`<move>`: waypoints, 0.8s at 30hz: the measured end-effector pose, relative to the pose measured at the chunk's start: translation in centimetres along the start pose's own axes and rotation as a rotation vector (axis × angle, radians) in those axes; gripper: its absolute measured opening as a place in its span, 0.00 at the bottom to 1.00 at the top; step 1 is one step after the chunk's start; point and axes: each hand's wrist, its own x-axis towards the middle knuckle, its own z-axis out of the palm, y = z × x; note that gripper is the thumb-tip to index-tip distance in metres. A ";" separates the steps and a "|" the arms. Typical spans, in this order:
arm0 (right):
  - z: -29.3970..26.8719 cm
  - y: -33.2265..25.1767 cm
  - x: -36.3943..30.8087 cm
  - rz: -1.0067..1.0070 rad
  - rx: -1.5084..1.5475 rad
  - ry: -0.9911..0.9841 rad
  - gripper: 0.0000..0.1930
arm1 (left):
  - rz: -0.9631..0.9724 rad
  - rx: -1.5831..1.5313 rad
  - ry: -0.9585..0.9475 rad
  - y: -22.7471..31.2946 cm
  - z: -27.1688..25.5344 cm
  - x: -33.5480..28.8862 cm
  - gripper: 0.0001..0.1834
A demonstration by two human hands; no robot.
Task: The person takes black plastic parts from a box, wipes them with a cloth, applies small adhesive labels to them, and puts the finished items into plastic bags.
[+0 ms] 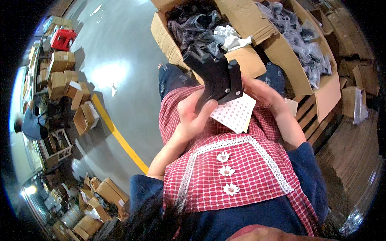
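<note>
Several flat black curved pieces (219,82), stacked and overlapping, are held up over my lap. My left hand (193,112) is closed around their lower left side, thumb on top. Small round light dots show near the lower ends of two pieces. My right hand (265,94) is at the stack's right edge, its fingers blurred and partly hidden, so their grip cannot be told. Below the stack, a white sheet (234,113) with rows of small printed marks rests over my red checked apron (225,144), a yellow edge showing beneath it.
In front of my knees stands an open cardboard box (163,34) of dark plastic-wrapped items. Another box (327,98), with clear-bagged items, sits on a wooden pallet (311,116) to the right. Cartons (60,82), a red plastic object (63,39) and a yellow floor line (120,138) lie left.
</note>
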 end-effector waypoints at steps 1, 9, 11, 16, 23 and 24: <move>-0.1 1.3 0.9 0.084 0.184 -0.014 0.37 | 0.077 0.033 0.023 -0.1 0.2 -0.1 0.14; 0.6 -1.2 -1.4 -0.065 0.008 -0.028 0.22 | 0.034 -0.171 0.044 -1.3 0.2 0.2 0.15; 1.4 -2.4 -1.9 -0.189 -0.253 0.073 0.23 | -0.170 -0.479 0.115 -0.7 0.1 0.2 0.14; 3.6 -3.0 -3.6 -0.630 -1.165 0.442 0.26 | -0.077 -0.836 0.272 -1.2 -0.5 0.5 0.16; 6.8 -1.8 -3.2 -1.003 -1.492 0.441 0.32 | 0.081 -0.977 0.332 1.1 -0.1 2.2 0.21; 7.3 -1.6 -3.0 -1.052 -1.505 0.434 0.32 | 0.084 -0.967 0.346 1.5 0.0 2.4 0.19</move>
